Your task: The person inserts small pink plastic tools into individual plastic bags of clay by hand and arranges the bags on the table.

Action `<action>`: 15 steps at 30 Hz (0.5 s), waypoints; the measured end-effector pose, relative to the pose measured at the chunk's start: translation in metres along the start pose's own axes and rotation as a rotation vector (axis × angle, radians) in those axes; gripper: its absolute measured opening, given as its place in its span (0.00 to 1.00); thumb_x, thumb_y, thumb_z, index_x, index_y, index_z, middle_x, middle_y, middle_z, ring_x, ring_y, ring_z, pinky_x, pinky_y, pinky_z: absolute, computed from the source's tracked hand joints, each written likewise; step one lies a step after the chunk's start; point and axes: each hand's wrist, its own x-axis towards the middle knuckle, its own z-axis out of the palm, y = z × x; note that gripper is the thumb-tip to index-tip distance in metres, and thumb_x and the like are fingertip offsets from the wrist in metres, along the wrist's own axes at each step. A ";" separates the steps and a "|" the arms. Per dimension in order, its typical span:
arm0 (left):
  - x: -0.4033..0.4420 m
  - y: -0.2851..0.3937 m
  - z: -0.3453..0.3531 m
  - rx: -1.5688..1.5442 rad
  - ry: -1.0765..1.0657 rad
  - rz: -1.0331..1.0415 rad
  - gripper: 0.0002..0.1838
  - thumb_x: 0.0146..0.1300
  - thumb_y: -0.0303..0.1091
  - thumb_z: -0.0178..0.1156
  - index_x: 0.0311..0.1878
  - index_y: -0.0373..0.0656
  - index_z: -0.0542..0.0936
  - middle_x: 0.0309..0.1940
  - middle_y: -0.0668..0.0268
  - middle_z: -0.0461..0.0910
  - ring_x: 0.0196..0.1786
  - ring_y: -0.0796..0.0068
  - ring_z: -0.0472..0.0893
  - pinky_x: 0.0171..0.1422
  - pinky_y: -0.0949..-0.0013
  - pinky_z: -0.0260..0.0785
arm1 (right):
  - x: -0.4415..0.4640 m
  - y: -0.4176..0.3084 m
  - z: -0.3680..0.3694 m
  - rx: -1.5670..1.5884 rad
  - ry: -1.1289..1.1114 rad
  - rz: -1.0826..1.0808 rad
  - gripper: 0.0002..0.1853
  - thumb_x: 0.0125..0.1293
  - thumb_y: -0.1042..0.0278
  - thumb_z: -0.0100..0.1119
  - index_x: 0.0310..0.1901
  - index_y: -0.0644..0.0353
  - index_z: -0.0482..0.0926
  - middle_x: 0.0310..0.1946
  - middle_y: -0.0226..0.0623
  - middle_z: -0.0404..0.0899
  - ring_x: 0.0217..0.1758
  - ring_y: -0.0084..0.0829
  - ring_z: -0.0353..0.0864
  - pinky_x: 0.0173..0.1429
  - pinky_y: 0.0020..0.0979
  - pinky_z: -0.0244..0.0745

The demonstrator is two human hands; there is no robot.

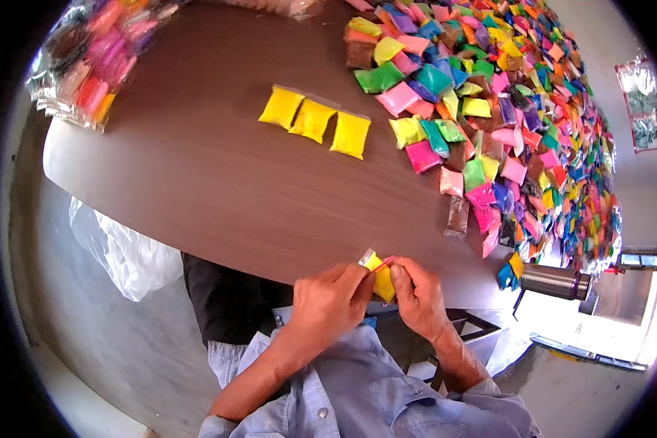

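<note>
Smooth, wood-look tabletop (219, 168); glossy plastic packets (489, 109) at one o'clock; shiny metal flask (555, 282) at four o'clock.

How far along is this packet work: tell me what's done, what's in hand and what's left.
Three yellow packets lie in a row away from the heap, so they look dealt with. Another yellow packet is in hand, between the left hand and right hand, with a thin reddish item at it. The big mixed-colour heap is probably what's left; how much of it is needed, I can't tell.
</note>
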 end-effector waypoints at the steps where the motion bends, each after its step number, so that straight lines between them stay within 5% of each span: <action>1: 0.003 0.004 0.000 0.091 -0.075 -0.030 0.03 0.62 0.27 0.70 0.35 0.42 0.84 0.29 0.55 0.84 0.29 0.51 0.85 0.31 0.57 0.76 | -0.005 0.003 -0.003 0.009 0.011 0.004 0.12 0.80 0.65 0.56 0.52 0.64 0.83 0.28 0.43 0.81 0.30 0.23 0.78 0.34 0.32 0.74; 3: 0.008 0.005 0.002 0.188 -0.162 -0.048 0.03 0.63 0.28 0.69 0.34 0.43 0.83 0.29 0.54 0.84 0.30 0.49 0.85 0.32 0.54 0.76 | -0.016 0.012 -0.011 0.038 0.020 0.089 0.16 0.83 0.61 0.52 0.52 0.66 0.83 0.31 0.33 0.83 0.33 0.19 0.81 0.36 0.25 0.76; 7: 0.016 -0.003 0.000 0.307 -0.049 -0.076 0.04 0.64 0.27 0.68 0.33 0.40 0.82 0.28 0.53 0.83 0.29 0.50 0.85 0.32 0.56 0.75 | -0.026 0.026 -0.020 0.071 0.121 0.053 0.16 0.83 0.61 0.52 0.52 0.65 0.83 0.33 0.31 0.82 0.32 0.16 0.79 0.34 0.23 0.75; 10: 0.015 0.002 0.001 0.122 -0.007 -0.084 0.03 0.63 0.23 0.69 0.37 0.37 0.83 0.26 0.54 0.82 0.26 0.58 0.83 0.32 0.65 0.74 | -0.021 0.029 -0.019 0.121 0.154 0.086 0.12 0.80 0.66 0.55 0.53 0.65 0.83 0.29 0.43 0.81 0.32 0.23 0.80 0.38 0.30 0.76; 15: 0.012 -0.007 0.000 0.210 0.070 -0.055 0.02 0.63 0.21 0.68 0.37 0.36 0.84 0.29 0.54 0.83 0.29 0.59 0.84 0.35 0.64 0.75 | -0.005 0.031 -0.025 0.374 0.047 0.153 0.14 0.82 0.63 0.52 0.58 0.62 0.82 0.37 0.32 0.86 0.36 0.20 0.81 0.38 0.26 0.76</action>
